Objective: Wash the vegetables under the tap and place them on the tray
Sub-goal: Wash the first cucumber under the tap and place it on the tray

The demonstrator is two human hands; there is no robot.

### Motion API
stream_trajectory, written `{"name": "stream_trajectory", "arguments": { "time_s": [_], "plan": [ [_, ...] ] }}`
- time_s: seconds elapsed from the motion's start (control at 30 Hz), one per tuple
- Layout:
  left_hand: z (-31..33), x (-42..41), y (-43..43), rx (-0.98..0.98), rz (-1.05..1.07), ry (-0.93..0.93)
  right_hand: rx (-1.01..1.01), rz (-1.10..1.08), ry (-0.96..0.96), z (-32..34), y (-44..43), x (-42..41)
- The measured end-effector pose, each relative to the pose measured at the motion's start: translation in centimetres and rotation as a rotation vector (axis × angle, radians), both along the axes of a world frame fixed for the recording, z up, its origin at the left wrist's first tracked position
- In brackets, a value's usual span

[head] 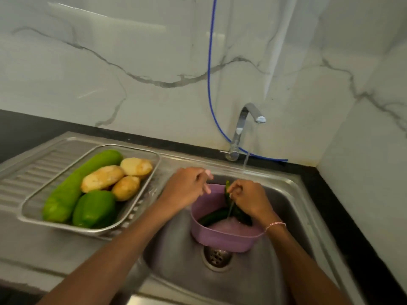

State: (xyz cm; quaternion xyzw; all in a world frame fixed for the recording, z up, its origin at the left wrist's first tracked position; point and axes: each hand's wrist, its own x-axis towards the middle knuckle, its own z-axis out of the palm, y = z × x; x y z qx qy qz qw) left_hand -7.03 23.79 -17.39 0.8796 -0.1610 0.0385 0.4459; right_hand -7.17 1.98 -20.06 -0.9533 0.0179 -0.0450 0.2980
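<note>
Two forearms (123, 245) reach in from the bottom edge over the steel sink (286, 194).

Right hand (248, 198): fingers clenched round a bunch of dark green vegetables (239, 213). One tip pokes up past the knuckles and the rest hang into the pink basin (220, 236), where another lies loose.

Left hand (189, 188): fingers curled over the basin's far rim. Whether they hold anything cannot be told.

Tap (246, 119): running, with the stream falling behind the hands.

Tray (132, 208): on the drainboard (33, 172), holding a gourd (83, 183), three potatoes (103, 178) and a capsicum (94, 209).
</note>
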Motion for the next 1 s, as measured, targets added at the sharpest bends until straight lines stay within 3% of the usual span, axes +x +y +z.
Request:
{"name": "stream_trajectory", "arguments": {
  "time_s": [0.07, 0.17, 0.37, 0.47, 0.6, 0.73, 1.0],
  "plan": [
    [-2.2, 2.5, -2.8, 0.255, -0.059, 0.120, 0.000, -0.053, 0.086, -1.5, -1.9, 0.3],
    [-6.2, 4.6, -5.5, 0.654, -0.087, 0.133, -0.083, -0.026, 0.154, -4.5, -3.0, 0.5],
    [-11.7, 5.0, -7.6, 0.941, -0.095, 0.085, -0.221, 0.024, 0.126, -7.5, -4.1, 1.7],
    [-12.2, 5.5, -8.5, 0.810, -0.050, 0.060, -0.231, 0.088, 0.120, -8.4, -4.1, 2.2],
    [-12.3, 6.6, -9.2, 0.266, -0.094, 0.223, -0.269, 0.152, 0.228, -9.3, -3.7, 2.5],
    [-12.0, 6.1, -9.7, -0.063, -0.146, 0.359, -0.245, 0.154, 0.230, -9.8, -3.4, 2.8],
    [-11.6, 6.2, -10.2, -0.199, -0.157, 0.318, -0.205, 0.048, -0.018, -8.6, -3.6, 2.0]
  ]
}}
